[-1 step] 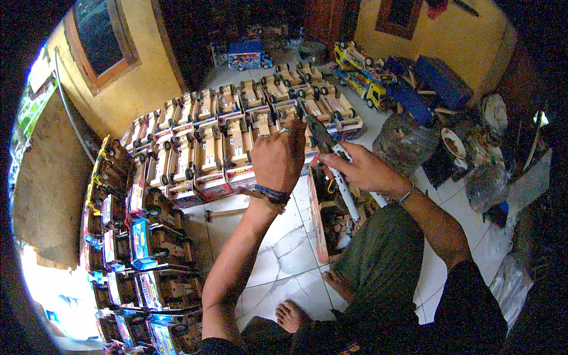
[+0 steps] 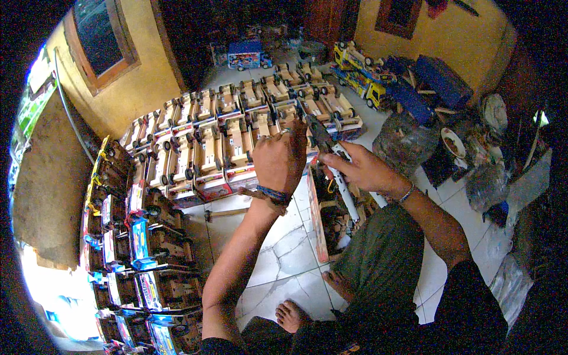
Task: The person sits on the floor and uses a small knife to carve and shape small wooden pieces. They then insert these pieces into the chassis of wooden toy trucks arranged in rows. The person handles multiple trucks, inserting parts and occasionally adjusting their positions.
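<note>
My right hand [image 2: 362, 167] is closed around a long-handled plier-like cutting tool [image 2: 323, 137] with dark jaws and pale handles. The jaws point up and away, beside my left hand [image 2: 279, 163]. That hand is a fist with its back to me, near the tool's jaws; its fingertips and anything in them are hidden. Beyond both hands stand rows of upturned wooden toy trucks [image 2: 208, 148], their bare undersides and black wheels showing. Below the tool sits an open box [image 2: 318, 228] of wood scraps and small parts.
A hammer [image 2: 228, 212] lies on the white tiled floor [image 2: 269, 290]. More toy trucks [image 2: 141, 244] are stacked at the left. Yellow toy trucks [image 2: 374, 93], a blue toy truck [image 2: 245, 57] and a full plastic bag [image 2: 402, 142] stand farther back.
</note>
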{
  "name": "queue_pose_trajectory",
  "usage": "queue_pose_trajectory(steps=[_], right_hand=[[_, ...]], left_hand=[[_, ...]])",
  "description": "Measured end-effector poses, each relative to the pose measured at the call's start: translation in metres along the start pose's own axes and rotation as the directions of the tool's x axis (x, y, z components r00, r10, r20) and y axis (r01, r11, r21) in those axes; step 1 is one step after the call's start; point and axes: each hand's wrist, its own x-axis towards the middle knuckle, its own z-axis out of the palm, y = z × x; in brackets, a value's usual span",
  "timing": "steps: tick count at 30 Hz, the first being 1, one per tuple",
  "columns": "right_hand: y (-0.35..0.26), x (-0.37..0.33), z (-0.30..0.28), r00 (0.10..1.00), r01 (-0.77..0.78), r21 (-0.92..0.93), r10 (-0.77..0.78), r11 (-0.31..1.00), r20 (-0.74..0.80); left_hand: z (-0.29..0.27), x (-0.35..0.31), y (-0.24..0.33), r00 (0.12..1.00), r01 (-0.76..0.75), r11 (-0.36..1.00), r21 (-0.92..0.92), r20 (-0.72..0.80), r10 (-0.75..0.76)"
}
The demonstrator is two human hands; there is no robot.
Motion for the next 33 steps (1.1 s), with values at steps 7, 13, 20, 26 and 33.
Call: queue_pose_trajectory(steps=[7,13,20,26,33], right_hand=[[0.005,0.003,-0.014,0.972,-0.192,-0.048,0.196,0.980,0.126],[0.026,-0.016,-0.056,0.992,-0.111,-0.302,0.088,0.947,-0.090],[0.119,-0.101,-0.088,0.904,-0.210,-0.583,-0.071,0.785,-0.421],[0.275,-0.205,-0.071,0.752,-0.641,-0.245,0.532,0.727,-0.388],[0.373,-0.222,-0.028,0.764,-0.604,-0.144,0.519,0.784,-0.384]], left_hand=[[0.008,0.003,-0.006,0.992,0.042,0.994,0.102,0.118,-0.054],[0.043,-0.008,-0.021,0.952,0.062,0.998,0.010,0.301,-0.062],[0.130,-0.063,-0.007,0.751,0.091,0.975,-0.201,0.657,0.065],[0.172,-0.083,-0.007,0.623,0.199,0.930,-0.310,0.772,0.124],[0.163,-0.086,-0.015,0.662,0.141,0.933,-0.330,0.732,0.159]])
